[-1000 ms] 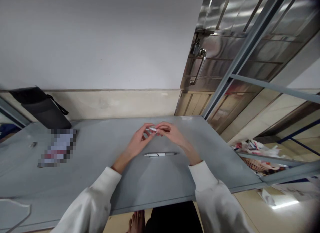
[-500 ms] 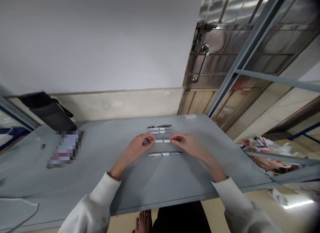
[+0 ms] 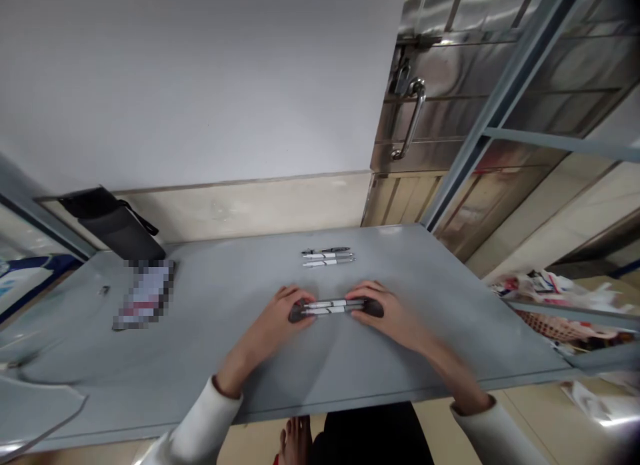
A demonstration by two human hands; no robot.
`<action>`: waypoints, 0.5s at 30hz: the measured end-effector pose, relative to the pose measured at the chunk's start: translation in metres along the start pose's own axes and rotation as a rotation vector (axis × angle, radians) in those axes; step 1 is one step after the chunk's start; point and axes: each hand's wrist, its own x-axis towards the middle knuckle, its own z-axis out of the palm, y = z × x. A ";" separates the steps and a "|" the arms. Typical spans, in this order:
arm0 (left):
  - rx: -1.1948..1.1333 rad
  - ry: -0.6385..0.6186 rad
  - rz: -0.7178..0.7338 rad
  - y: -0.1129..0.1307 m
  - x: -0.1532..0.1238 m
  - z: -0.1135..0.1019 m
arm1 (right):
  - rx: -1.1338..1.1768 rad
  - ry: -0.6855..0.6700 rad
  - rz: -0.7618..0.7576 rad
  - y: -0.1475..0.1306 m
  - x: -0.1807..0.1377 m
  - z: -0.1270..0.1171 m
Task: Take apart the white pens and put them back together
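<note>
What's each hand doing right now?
Left hand: closed at the left ends of two pens, thumb and fingers on either side.
Right hand: closed likewise at their right ends.

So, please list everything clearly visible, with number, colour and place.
Near slim pens: two, whitish, between hands
Far slim pens: two, whitish, table's back
Dark slim pen: one, blackish, behind those
Flat table: one, grey, under pens
Boxy strapped case: one, dark grey, back left
Flat pixelated item: one, pale with red, before case
Tiny item: one, colour unclear, left
Metal door: one, silvery, back right
Metal post: one, grey, before door
Woven basket: one, pink, far right
Wall: one, white, behind table
Left hand: one, bare, at near pens' left ends
Right hand: one, bare, at near pens' right ends
Sleeves: two, white, forearms
Foot: one, bare, below table
Garment: one, black, below table
</note>
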 end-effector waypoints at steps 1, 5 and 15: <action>-0.003 0.007 -0.001 0.000 -0.002 0.002 | -0.010 0.002 -0.008 0.001 -0.001 0.000; -0.046 0.054 -0.022 0.005 -0.007 0.007 | -0.044 0.008 -0.037 -0.001 -0.001 0.001; -0.446 0.368 -0.577 0.038 -0.153 0.014 | 0.133 0.267 0.290 -0.028 -0.133 0.020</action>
